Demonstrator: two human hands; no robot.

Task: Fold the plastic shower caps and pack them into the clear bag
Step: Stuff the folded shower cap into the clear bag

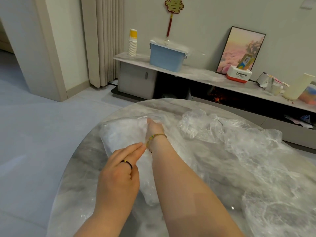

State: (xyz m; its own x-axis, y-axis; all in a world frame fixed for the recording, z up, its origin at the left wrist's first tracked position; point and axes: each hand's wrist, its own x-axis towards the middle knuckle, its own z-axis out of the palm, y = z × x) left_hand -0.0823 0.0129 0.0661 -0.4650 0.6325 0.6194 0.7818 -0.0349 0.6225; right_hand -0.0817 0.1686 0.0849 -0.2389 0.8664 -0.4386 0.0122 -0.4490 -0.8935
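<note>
The clear bag (119,132), mouth pinched by the left hand (119,170), could be split by the right hand (154,128), grip hidden, thrust inside.

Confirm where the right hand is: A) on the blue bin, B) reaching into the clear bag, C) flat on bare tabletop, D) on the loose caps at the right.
B: the right hand has its fingers hidden inside the clear bag, whose edge the left hand pinches near that wrist; the loose shower caps lie farther right.
</note>
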